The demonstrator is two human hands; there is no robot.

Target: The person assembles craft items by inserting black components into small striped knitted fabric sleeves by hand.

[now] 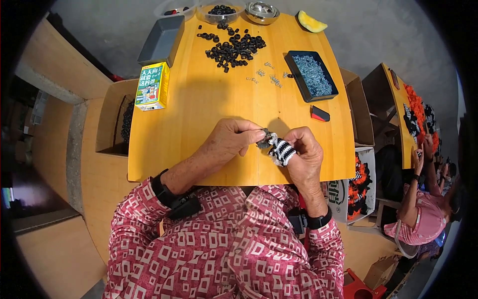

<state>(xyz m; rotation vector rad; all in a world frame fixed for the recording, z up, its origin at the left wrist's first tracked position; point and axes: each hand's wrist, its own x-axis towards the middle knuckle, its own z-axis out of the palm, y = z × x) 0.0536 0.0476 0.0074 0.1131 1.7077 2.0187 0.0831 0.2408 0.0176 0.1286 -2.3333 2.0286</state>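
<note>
A small black-and-white striped knitted piece is held over the near edge of the table, between both hands. My right hand is closed round its striped side, thumb and fingers pressed together. With thumb and forefinger, my left hand pinches the dark grey fuzzy tuft at the piece's left end. White frilly edging shows between the tuft and the stripes. Whether anything smaller sits in the left fingertips is hidden.
Beyond my hands lie a heap of black ring-like parts and small clear pieces. A black tray of clear bits and a red-black block are at right. The yellow-green carton and grey bin stand left. Another person works at far right.
</note>
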